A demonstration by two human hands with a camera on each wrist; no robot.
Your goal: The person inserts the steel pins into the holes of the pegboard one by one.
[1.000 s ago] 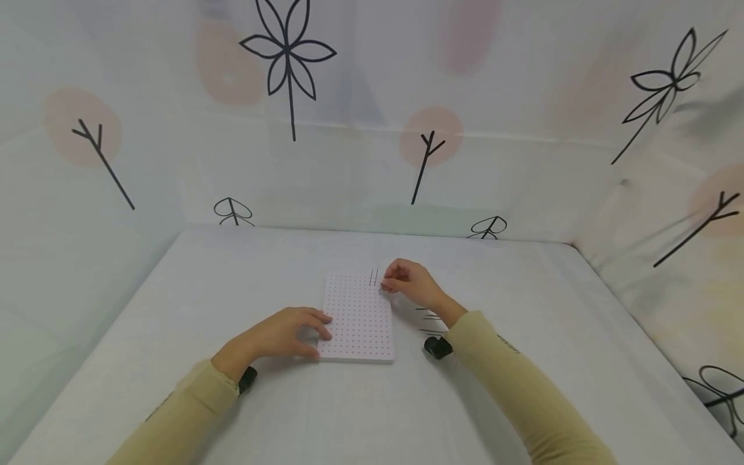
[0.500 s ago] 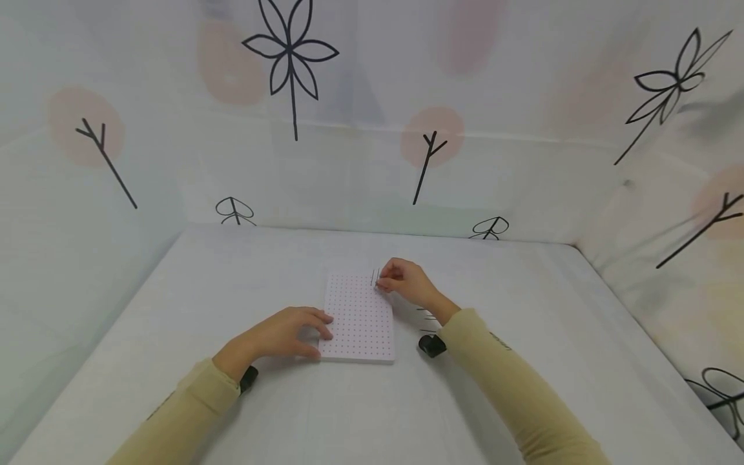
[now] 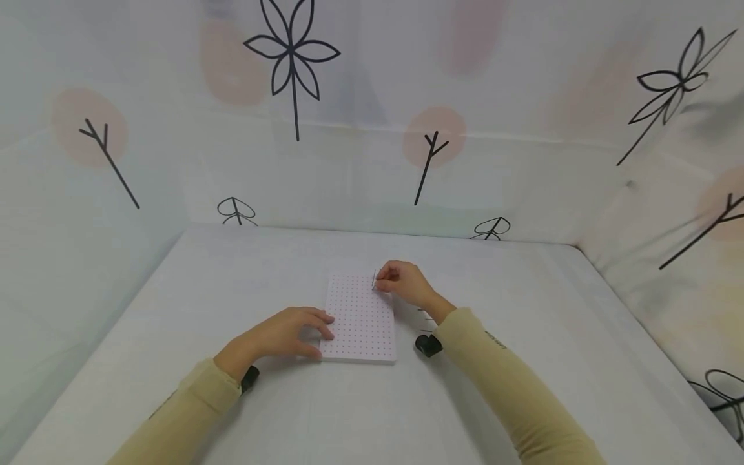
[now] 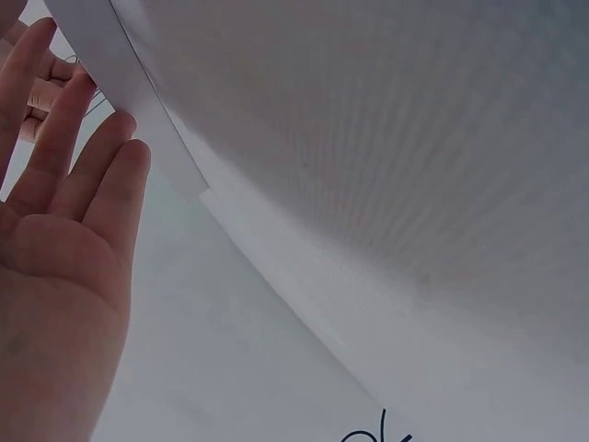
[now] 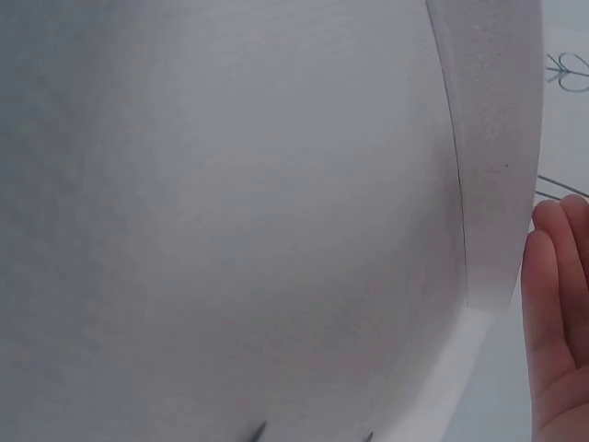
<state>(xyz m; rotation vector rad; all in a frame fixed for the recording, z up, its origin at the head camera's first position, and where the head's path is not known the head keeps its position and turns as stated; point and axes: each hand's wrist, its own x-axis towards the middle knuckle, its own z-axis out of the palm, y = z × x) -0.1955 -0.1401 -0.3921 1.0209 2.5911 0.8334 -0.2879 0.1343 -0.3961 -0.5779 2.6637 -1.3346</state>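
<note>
A white board [image 3: 357, 323] with a grid of small dots lies on the table. My left hand [image 3: 285, 332] rests at its left edge, fingers loosely spread, their tips on the board. Near the far right corner my right hand [image 3: 407, 282] pinches a thin needle between thumb and fingertips; the fingers hide most of it. Thin dark needles [image 3: 374, 279] stand upright in the board beside those fingertips, partly covered. In the left wrist view the left fingers [image 4: 110, 157] lie against the board's side [image 4: 138, 101]. The right wrist view shows the right fingertips [image 5: 557, 239] beyond the board's edge.
Several thin dark needles [image 3: 426, 319] lie on the white tabletop [image 3: 349, 413] right of the board, partly behind the right forearm. A cloth backdrop [image 3: 360, 174] with plant drawings rises behind the table and along its sides.
My right hand has moved slightly left over the board, close to the standing needles, and now covers part of them. My left hand has stayed at the board's edge.
</note>
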